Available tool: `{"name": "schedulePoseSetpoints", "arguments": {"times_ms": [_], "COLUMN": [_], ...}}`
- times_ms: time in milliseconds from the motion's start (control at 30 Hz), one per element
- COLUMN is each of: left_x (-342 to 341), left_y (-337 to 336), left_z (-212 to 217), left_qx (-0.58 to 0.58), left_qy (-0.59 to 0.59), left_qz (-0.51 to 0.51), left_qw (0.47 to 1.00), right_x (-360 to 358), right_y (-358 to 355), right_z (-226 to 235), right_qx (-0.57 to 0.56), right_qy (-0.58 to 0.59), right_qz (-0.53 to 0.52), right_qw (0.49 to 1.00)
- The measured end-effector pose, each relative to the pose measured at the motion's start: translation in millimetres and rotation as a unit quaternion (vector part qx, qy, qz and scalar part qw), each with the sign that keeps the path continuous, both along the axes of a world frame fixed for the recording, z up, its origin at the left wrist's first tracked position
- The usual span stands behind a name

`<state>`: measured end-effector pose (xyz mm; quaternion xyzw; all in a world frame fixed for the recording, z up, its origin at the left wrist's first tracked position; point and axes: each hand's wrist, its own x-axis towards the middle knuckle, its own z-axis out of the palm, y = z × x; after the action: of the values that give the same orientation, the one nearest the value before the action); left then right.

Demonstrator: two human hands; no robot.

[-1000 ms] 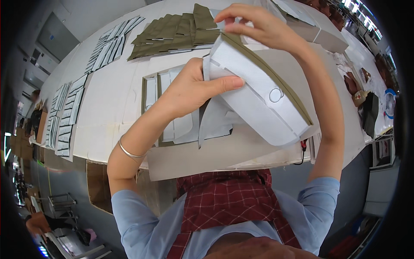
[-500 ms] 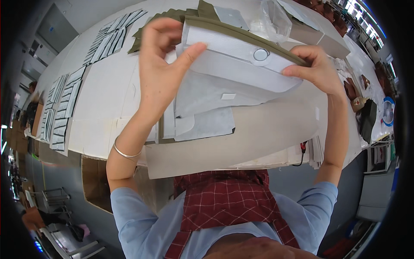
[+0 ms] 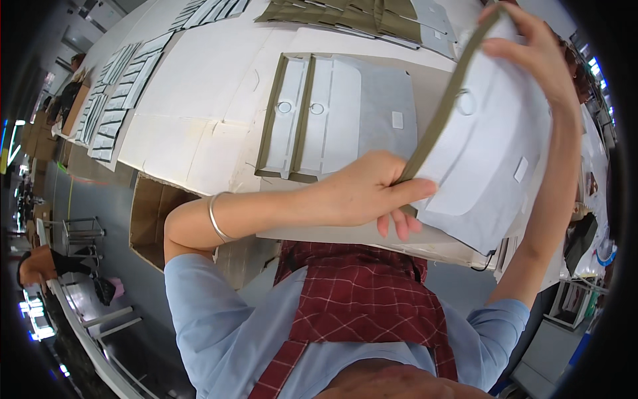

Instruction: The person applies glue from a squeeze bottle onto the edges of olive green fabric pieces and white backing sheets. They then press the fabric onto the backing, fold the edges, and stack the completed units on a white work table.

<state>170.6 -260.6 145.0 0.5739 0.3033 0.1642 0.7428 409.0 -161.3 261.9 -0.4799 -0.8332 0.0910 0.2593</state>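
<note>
White and grey sheet panel with an olive-green edge [image 3: 495,143], held tilted above a white tabletop [image 3: 193,100].
Left hand [image 3: 369,189] pinches the panel's lower olive end, thumb in front; right hand [image 3: 537,60] grips the upper end between thumb and fingers. Just left of the panel lie two overlapping white-and-grey panels with olive edges [image 3: 382,93]; olive-green layered pieces [image 3: 345,16] lie beyond.

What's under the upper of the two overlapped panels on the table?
A lower panel: its olive-edged left strip shows; the upper panel covers the rest, hiding anything between them.
</note>
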Motion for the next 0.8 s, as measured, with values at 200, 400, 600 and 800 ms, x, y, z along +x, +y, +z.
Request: {"name": "schedulePoseSetpoints", "arguments": {"times_ms": [200,400,600,800], "left_x": [-33,-75,-86,-76], "left_y": [4,1,5,20], "left_z": [-45,-46,-46,-57], "left_qx": [-0.189,-0.165,0.421,0.575], "left_qy": [0.014,0.125,0.2,0.2], "left_qz": [0.127,-0.036,0.149,0.086], "left_qw": [0.974,0.978,0.872,0.789], "right_x": [-59,-99,-89,-20], "right_y": [101,133,148,218], "right_z": [-105,-159,-168,-188], "right_qx": [-0.176,-0.358,-0.316,0.018], "right_qy": [0.007,-0.015,0.014,-0.076], "right_qz": [0.167,0.214,0.176,-0.098], "right_qw": [0.97,0.909,0.932,0.992]}}
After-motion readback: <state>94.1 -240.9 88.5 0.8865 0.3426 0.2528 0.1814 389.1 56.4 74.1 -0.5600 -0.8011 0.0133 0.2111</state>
